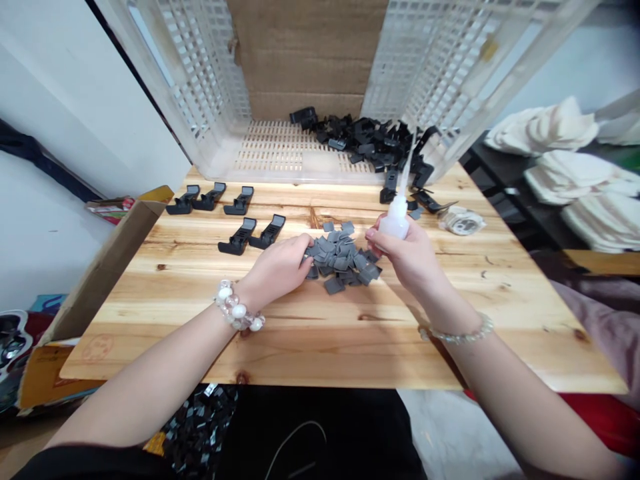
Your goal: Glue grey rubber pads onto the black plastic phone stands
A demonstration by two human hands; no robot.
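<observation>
My right hand (413,257) is wrapped round a white squeeze bottle (395,223), whose long thin nozzle points upward. A loose pile of small grey flat pads (340,253) lies on the table between my hands. At the pile's left edge is my left hand (283,267), thumb and fingers drawn together against the pads; whether a pad is between the fingertips is hidden. Left of that hand, several black angled plastic parts (237,237) with grey faces stand in two loose rows.
A white plastic crate (280,163) lies on its side at the back, cardboard inside, with a heap of black parts (370,143) spilling from its right. A tape roll (463,220) sits on the wooden table (320,353). White cloth stacks (560,167) are at right, a cardboard box (110,267) at left.
</observation>
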